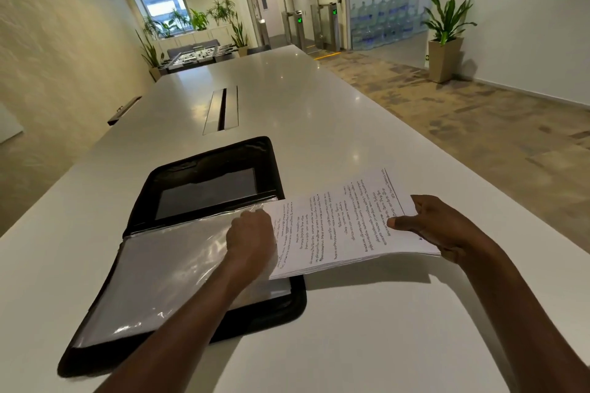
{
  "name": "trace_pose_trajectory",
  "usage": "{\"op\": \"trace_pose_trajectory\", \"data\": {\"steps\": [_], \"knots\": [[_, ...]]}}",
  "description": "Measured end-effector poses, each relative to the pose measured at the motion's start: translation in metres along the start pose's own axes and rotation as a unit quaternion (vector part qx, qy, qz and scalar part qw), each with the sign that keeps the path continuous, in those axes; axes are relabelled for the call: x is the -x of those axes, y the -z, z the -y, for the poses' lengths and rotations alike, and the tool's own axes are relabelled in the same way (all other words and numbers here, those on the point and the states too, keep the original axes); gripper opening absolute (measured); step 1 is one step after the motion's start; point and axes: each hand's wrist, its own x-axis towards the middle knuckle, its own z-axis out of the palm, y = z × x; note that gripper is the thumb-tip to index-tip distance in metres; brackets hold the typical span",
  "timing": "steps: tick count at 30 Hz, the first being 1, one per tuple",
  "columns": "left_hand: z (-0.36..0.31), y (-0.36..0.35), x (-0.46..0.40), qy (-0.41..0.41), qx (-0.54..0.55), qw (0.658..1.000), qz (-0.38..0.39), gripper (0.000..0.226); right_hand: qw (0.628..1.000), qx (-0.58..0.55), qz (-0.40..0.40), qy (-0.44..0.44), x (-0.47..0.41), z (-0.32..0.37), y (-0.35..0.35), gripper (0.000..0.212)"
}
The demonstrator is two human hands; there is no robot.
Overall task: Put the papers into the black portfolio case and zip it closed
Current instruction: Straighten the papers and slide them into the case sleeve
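Black portfolio case (pixel 204 188) open — glossy sleeves (pixel 166 268), flat papers (pixel 344 226).

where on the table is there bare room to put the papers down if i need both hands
Bare table lies right of the case, under and beyond the papers out to the right edge. More lies past the case, around the cable slot. Crowded: the near left, where the open case and left hand sit. The right hand grips the papers' right end.
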Motion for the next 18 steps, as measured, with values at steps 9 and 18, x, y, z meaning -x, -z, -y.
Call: {"op": "trace_pose_trajectory", "data": {"steps": [9, 18], "knots": [[-0.004, 0.005, 0.051, 0.026, -0.019, 0.999, 0.021, 0.033, 1.000, -0.015, 0.010, -0.004, -0.001, -0.003, 0.000, 0.031], [0.005, 0.012, 0.081, 0.041, -0.055, 0.997, 0.037, 0.013, 1.000, -0.029, 0.010, 0.005, 0.001, -0.009, -0.002, 0.029]]}}
